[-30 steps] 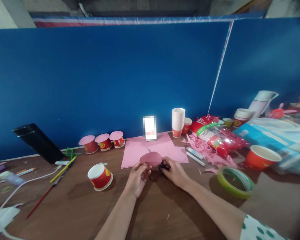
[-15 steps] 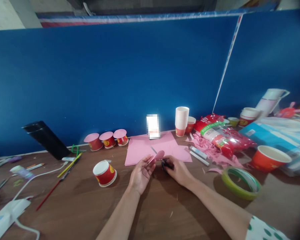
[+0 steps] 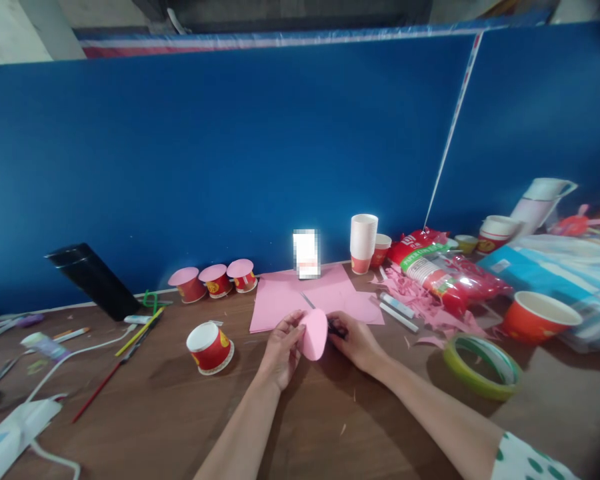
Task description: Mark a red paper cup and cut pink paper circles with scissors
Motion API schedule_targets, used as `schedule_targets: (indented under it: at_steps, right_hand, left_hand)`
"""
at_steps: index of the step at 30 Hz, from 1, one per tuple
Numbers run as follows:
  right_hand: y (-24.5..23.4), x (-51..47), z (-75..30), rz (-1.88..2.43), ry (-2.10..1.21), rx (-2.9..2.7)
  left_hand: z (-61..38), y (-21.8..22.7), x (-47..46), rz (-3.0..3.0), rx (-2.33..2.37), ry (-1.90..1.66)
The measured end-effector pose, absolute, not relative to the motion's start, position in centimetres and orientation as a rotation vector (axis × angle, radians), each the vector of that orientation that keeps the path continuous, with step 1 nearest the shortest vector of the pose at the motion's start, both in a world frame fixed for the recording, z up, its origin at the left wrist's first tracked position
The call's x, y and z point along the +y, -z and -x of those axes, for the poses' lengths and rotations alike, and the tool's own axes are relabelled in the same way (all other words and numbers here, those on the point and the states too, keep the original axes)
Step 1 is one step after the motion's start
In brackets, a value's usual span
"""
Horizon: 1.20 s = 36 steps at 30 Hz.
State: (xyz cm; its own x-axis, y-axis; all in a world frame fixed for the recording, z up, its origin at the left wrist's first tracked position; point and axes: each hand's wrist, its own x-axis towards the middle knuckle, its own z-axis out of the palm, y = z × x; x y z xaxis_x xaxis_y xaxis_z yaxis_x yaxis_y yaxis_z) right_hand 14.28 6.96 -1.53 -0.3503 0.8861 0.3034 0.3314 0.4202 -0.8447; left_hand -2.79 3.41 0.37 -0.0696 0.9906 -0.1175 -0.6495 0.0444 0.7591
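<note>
A rounded piece of pink paper point(image 3: 314, 335) is pinched at its left edge by my left hand point(image 3: 283, 350), its broad face turned toward me. My right hand point(image 3: 356, 341) grips scissors point(image 3: 307, 300) by their dark handles. Their blades pass behind the paper and point up and left, so whether they are open is partly hidden. Beyond both hands lie pink paper sheets point(image 3: 280, 303) on the brown table. One upside-down red paper cup point(image 3: 211, 348) stands to the left of my left hand.
Three red cups with pink tops point(image 3: 215, 280) line the blue partition. Right of my hands are a roll of tape point(image 3: 483, 370), pink scraps point(image 3: 410, 290), a stack of white cups point(image 3: 364, 243) and an orange cup point(image 3: 540, 320). A black bottle point(image 3: 93, 280) stands at left.
My left hand has turned the pink paper from nearly edge-on to facing me, hanging lower between my hands. The scissors stay in my right hand, which has barely moved.
</note>
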Motion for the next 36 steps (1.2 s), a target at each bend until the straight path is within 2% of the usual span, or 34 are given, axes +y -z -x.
schedule_targets:
  at_steps: [14, 24, 36]
  right_hand:
    - [1.4, 6.7, -14.3, 1.022, -0.838, -1.877]
    - [0.8, 8.2, -14.7, 0.991, -1.335, -1.222]
    - [0.8, 8.1, -14.9, 1.010, -1.366, -1.296]
  left_hand:
    - [2.7, -0.1, 3.6, -0.670, 0.848, -1.484]
    - [2.1, 1.1, 3.7, -0.812, 1.011, -1.486]
    - [2.3, 1.7, 3.8, -0.804, 1.027, -1.541]
